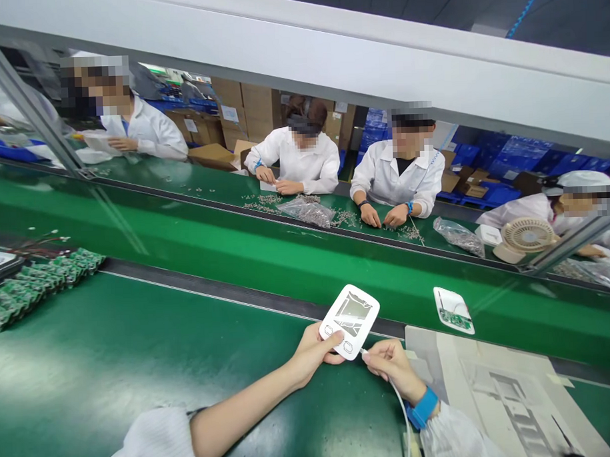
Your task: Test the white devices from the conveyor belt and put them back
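Observation:
My left hand [316, 348] is closed round the lower left of a white handheld device [352, 320], its thumb lying on the front face by the buttons. The device has a grey screen and two outlined buttons, and it is tilted above the green table [200, 365]. My right hand [392, 364] pinches the plug end of a white cable [402, 412] at the device's lower right edge. Whether the plug is fully inside the port cannot be made out. From there the cable runs down past my blue wristband [422, 408].
Green circuit boards [41, 284] with wires lie at the left. An opened white housing [454, 310] rests on the green conveyor belt [266, 266]. A taped paper sheet [511, 394] is at the right. Across the belt, several co-workers handle small parts near plastic bags [309, 212] and a fan [525, 237].

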The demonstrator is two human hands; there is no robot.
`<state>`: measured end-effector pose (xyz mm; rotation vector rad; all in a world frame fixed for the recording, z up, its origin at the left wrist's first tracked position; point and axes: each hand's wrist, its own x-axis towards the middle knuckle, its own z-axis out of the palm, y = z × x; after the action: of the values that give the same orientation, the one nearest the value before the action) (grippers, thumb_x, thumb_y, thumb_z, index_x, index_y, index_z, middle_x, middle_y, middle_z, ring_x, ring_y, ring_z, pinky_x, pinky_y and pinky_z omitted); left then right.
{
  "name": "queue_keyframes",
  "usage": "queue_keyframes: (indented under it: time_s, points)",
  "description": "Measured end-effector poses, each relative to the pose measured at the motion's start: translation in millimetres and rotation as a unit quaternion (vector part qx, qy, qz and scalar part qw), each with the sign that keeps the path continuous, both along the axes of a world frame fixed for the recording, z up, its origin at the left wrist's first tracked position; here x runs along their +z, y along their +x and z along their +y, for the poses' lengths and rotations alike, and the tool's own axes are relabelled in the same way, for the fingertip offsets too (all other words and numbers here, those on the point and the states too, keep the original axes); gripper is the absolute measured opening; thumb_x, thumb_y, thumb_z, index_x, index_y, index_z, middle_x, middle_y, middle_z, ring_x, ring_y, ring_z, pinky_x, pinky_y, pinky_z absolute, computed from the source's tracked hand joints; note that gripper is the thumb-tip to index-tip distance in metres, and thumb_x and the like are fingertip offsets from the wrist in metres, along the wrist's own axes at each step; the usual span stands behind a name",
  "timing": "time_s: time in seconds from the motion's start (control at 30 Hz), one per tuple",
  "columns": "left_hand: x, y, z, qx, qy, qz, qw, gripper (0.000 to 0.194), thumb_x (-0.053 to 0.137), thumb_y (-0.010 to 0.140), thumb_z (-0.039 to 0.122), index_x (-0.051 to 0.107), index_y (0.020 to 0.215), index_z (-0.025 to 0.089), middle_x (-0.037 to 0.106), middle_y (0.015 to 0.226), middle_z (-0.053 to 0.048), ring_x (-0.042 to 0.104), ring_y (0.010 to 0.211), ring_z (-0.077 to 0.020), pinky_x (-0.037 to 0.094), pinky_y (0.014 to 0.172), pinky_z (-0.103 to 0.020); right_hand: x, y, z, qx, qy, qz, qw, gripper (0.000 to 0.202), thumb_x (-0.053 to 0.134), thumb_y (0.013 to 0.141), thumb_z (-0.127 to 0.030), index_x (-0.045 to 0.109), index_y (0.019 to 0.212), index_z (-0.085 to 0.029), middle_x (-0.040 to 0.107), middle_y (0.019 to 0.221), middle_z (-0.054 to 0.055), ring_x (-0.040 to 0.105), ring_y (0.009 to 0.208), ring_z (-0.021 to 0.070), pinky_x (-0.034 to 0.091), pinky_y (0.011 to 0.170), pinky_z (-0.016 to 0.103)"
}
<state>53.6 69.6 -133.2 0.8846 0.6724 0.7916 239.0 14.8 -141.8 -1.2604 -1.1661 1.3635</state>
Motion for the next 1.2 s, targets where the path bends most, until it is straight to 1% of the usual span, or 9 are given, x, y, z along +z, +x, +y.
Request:
queue_keyframes:
  time_s: [0.13, 0.23, 0.37, 0.6, 0.77, 0.9, 1.03, 1.1, 1.2]
  points:
    - [-1.6, -1, 0, 0.016, 0.026, 0.046, 0.998, 0.041, 0.071, 0.066, 0.038, 0.061, 0.092, 0.007, 0.067, 0.083, -0.015, 0.065, 0.073, -0.0227, 0.054, 0.057, -0.027, -3.9, 1, 0, 0.021, 0.001, -0.002, 1.0, 0.033, 0.069, 0.068, -0.038, 0.057, 0.05, -0.013, 0.046, 0.034, -0.005, 0.027, 0.029, 0.0028, 0.012, 0.036, 0.023]
    - [-2.0, 0, -1, 0.022, 0.027, 0.046, 0.998, 0.04, 0.071, 0.067, 0.038, 0.061, 0.091, 0.007, 0.067, 0.082, -0.015, 0.065, 0.072, -0.0217, 0.053, 0.056, -0.025, -5.0, 3, 1, 0.029, -0.004, 0.002, 1.0, 0.033, 0.068, 0.07, -0.036, 0.055, 0.05, -0.013, 0.046, 0.033, -0.005, 0.028, 0.028, 0.0027, 0.012, 0.036, 0.023]
    - [-1.1, 0, -2, 0.015, 0.027, 0.033, 0.999, 0.039, 0.069, 0.069, 0.037, 0.06, 0.093, 0.007, 0.067, 0.083, -0.015, 0.064, 0.072, -0.0207, 0.053, 0.055, -0.023, -2.3, 3, 1, 0.041, -0.012, 0.005, 0.999, 0.032, 0.068, 0.07, -0.035, 0.055, 0.051, -0.013, 0.048, 0.035, -0.004, 0.029, 0.028, 0.0026, 0.013, 0.036, 0.022]
    - [-1.5, -2, -2, -0.006, 0.041, 0.066, 0.997, 0.042, 0.069, 0.069, 0.039, 0.061, 0.096, 0.007, 0.067, 0.087, -0.016, 0.065, 0.077, -0.0231, 0.054, 0.06, -0.026, -3.6, 1, 0, 0.036, -0.001, 0.008, 0.999, 0.032, 0.066, 0.072, -0.036, 0.057, 0.052, -0.013, 0.047, 0.033, -0.005, 0.029, 0.029, 0.0032, 0.014, 0.036, 0.022]
    - [-0.1, -2, -8, -0.007, 0.063, 0.076, 0.995, 0.042, 0.069, 0.069, 0.04, 0.061, 0.095, 0.008, 0.068, 0.085, -0.014, 0.065, 0.074, -0.0227, 0.054, 0.056, -0.025, -7.8, 5, 0, 0.068, -0.022, -0.013, 0.997, 0.031, 0.068, 0.07, -0.038, 0.059, 0.055, -0.012, 0.049, 0.031, -0.004, 0.031, 0.025, 0.0036, 0.013, 0.032, 0.02]
    - [4.0, -1, -11, -0.005, 0.068, 0.066, 0.995, 0.042, 0.067, 0.071, 0.04, 0.06, 0.095, 0.006, 0.067, 0.082, -0.013, 0.065, 0.073, -0.0209, 0.054, 0.057, -0.024, -7.7, 8, 2, 0.076, -0.021, 0.008, 0.997, 0.033, 0.069, 0.068, -0.037, 0.058, 0.049, -0.013, 0.051, 0.032, -0.002, 0.031, 0.024, 0.0039, 0.016, 0.031, 0.02]
    - [21.6, 2, -17, 0.001, 0.061, 0.061, 0.996, 0.041, 0.068, 0.07, 0.039, 0.061, 0.093, 0.005, 0.068, 0.082, -0.013, 0.065, 0.074, -0.0212, 0.055, 0.059, -0.025, -5.3, 8, 3, 0.07, -0.013, 0.108, 0.992, 0.026, 0.07, 0.068, -0.033, 0.062, 0.053, -0.013, 0.052, 0.034, -0.003, 0.037, 0.031, 0.0058, 0.03, 0.039, 0.021]
    - [37.8, 0, -26, 0.006, 0.068, 0.064, 0.996, 0.04, 0.07, 0.068, 0.037, 0.061, 0.092, 0.006, 0.068, 0.083, -0.012, 0.065, 0.073, -0.0216, 0.055, 0.058, -0.025, -6.0, 9, 3, 0.035, -0.015, 0.202, 0.979, 0.02, 0.071, 0.066, -0.034, 0.066, 0.063, -0.015, 0.06, 0.048, 0.0, 0.048, 0.042, 0.01, 0.039, 0.048, 0.024]
    - [66.7, -7, -47, 0.029, 0.082, 0.051, 0.995, 0.036, 0.072, 0.066, 0.036, 0.063, 0.087, 0.008, 0.069, 0.08, -0.01, 0.065, 0.07, -0.0208, 0.055, 0.055, -0.024, -10.3, 12, 4, -0.034, -0.025, 0.303, 0.952, 0.023, 0.073, 0.063, -0.037, 0.068, 0.077, -0.019, 0.07, 0.075, 0.003, 0.061, 0.066, 0.0195, 0.046, 0.064, 0.033]
